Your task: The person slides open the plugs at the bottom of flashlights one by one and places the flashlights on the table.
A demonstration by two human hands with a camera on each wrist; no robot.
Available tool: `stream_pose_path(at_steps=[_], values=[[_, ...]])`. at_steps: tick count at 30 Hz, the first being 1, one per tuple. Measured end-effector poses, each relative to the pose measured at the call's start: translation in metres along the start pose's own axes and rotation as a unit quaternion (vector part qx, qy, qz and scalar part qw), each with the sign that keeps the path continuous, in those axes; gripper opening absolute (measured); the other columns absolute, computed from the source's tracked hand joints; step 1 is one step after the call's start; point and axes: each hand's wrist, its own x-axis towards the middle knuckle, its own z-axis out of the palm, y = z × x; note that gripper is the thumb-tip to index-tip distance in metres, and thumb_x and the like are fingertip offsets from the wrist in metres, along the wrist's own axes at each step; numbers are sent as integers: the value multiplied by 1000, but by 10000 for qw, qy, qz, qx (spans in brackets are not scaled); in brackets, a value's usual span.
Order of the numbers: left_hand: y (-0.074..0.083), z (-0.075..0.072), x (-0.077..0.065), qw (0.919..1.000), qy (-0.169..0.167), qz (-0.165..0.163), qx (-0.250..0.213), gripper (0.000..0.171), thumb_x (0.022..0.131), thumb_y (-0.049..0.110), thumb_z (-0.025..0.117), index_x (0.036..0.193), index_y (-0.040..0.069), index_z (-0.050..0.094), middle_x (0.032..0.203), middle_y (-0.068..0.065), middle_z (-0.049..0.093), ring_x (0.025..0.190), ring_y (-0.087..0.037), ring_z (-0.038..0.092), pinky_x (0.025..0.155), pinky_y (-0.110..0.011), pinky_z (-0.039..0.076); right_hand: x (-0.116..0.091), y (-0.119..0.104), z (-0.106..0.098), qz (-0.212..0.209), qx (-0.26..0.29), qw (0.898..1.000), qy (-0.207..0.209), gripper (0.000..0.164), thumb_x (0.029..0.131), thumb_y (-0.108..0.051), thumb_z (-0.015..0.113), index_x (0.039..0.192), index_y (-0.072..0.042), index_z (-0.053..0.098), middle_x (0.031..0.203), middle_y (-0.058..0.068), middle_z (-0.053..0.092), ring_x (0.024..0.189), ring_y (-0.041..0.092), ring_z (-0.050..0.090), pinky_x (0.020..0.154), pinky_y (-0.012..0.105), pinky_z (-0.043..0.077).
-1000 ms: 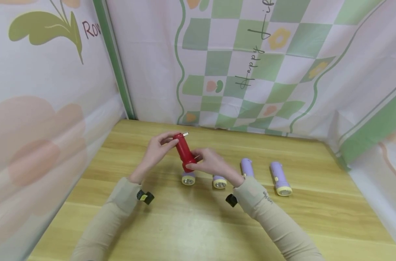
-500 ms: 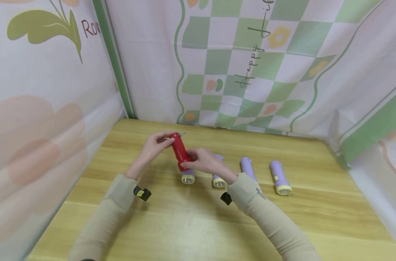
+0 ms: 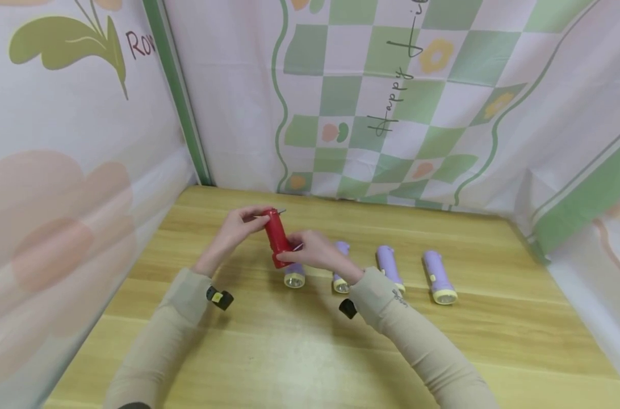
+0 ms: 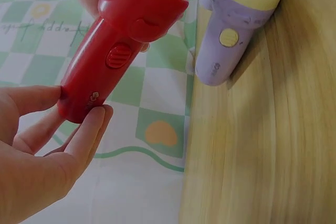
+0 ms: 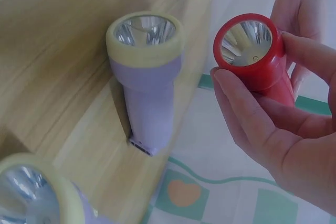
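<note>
**Your two hands hold a red flashlight above a row of purple ones**

Nearest you, your beige sleeves [image 3: 154,335] reach over a pale wood-grain surface [image 3: 289,358], with a small black wrist device [image 3: 221,297] by the left cuff and another by the right.

Beyond, four light-purple, tube-shaped flashlights with cream-yellow rims lie in a row, lens ends toward you: the leftmost [image 3: 295,278] partly covered by what you hold, the second [image 3: 342,284] partly behind your right arm, the third [image 3: 388,264], and the rightmost [image 3: 438,275].

Raised over the leftmost is a glossy red, plastic-looking flashlight [image 3: 276,230] with a flared head. The fingers of your left hand [image 3: 235,229] pinch its tail; those of your right hand [image 3: 317,251] are clamped round its head. A slim silvery piece [image 3: 282,211] juts out by the tail, too small to identify.

The step in hand seems to be two-handed handling of the red flashlight; the next move probably calls for a firm hold at the head before the left fingers let go.

As containers go, the red head cups a silvery reflector [image 5: 247,43]; the inside of the barrel is hidden.

Farthest off hangs a white curtain with green checks [image 3: 340,96].
</note>
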Motion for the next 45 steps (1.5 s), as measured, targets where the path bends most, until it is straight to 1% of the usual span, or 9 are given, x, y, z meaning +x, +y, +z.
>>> stream_pose_path(at_steps=[7,12,19,25,29,31,33,36,45], values=[[-1,-7,3,9997,-233,-35,106,42,98,20,61,136,2,56,134,-22,61,120,-31,62,106,-43,51,5,-4,6,72,172,9997,-167,32,91,-31,69,110,-6,71,100,7,76,82,11,69,73,22,54],[-4,-13,6,9990,-442,59,27,42,100,15,58,137,-4,53,136,-27,59,113,-23,66,104,-39,53,8,-5,8,126,233,9994,-231,33,91,-31,69,110,-4,71,101,9,76,83,12,68,74,22,54],[-9,-19,9,9979,-622,-25,-152,41,99,11,58,136,-7,52,137,-30,57,106,-13,68,97,-28,56,12,-7,13,274,272,9986,-348,35,92,-32,68,113,-4,68,104,8,75,85,13,67,74,23,55],[-14,-22,12,9974,-706,-95,-122,40,100,10,57,135,-9,53,137,-31,56,100,-6,68,95,-26,57,15,-9,21,315,267,9985,-352,34,92,-29,67,111,-1,66,99,9,73,80,14,67,71,25,56],[-19,-25,12,9969,-775,-101,-82,41,100,8,55,136,-11,51,138,-32,54,102,-9,68,94,-27,57,16,-11,26,446,354,9977,-378,33,92,-30,67,110,-2,67,97,9,74,83,24,72,69,26,58],[-20,-27,11,9967,-806,-113,-25,41,100,8,55,136,-12,50,139,-33,54,103,-12,68,96,-30,57,17,-13,28,540,390,9970,-404,34,92,-33,67,110,-3,68,97,10,74,86,28,73,68,27,58],[-20,-28,11,9964,-838,-140,30,41,100,8,55,136,-12,50,139,-33,53,105,-15,68,99,-35,56,17,-13,30,586,342,9968,-412,34,93,-35,67,109,-5,68,95,8,74,87,29,73,66,25,56],[-21,-29,10,9961,-849,-207,145,41,100,9,55,136,-11,50,139,-32,54,105,-16,67,102,-40,54,18,-14,32,597,411,9963,-453,35,93,-35,67,110,-5,68,95,7,74,88,27,72,66,25,55],[-25,-33,15,9952,-915,-291,160,40,100,8,55,136,-11,51,140,-32,53,106,-16,67,99,-35,56,21,-13,38,485,516,9970,-299,36,93,-33,67,111,-2,68,99,12,74,75,13,67,65,21,53]])
